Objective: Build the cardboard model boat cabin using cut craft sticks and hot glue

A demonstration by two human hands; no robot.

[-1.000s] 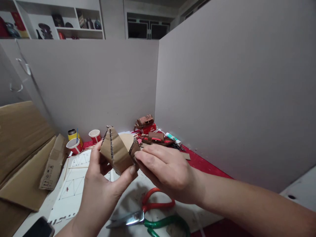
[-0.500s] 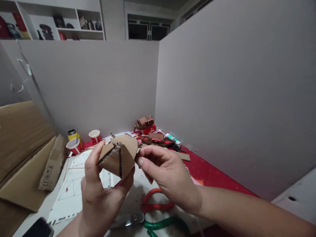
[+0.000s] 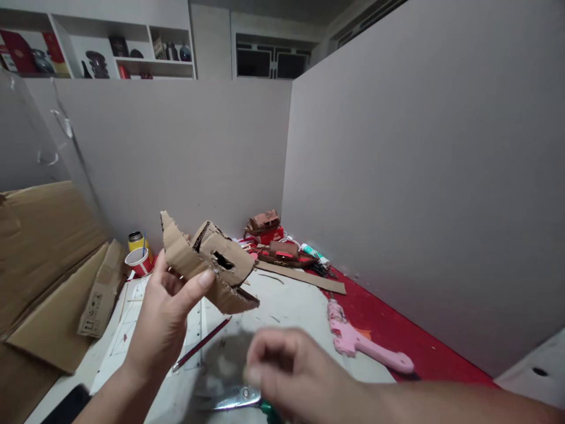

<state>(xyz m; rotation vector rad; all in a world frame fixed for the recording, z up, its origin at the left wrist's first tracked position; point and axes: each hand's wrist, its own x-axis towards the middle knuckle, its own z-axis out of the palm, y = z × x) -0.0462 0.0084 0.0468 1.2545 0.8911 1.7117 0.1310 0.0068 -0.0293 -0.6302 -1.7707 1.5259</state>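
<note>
My left hand pinches a folded cardboard model with a pointed end, raised above the table. A smaller cardboard piece with a dark, ragged hole sits on the model, tilted to the right. Lower and to the right, my right hand is apart from the model and blurred, its fingers curled toward the thumb with nothing visible between them. Under and beside it lie large scissors; their blades show, while the handles are mostly hidden. A dark pencil rests on the paper below the model.
A pink glue gun lies at the right on the red tabletop. Behind it are a cardboard strip and small brown models. Cardboard sheets lean at the left near a paper cup. A phone lies front left.
The cardboard model has turned in my left hand, showing its hole and long pointed side. My right hand has left it and moved down toward me, over the scissors. The view has shifted slightly.
</note>
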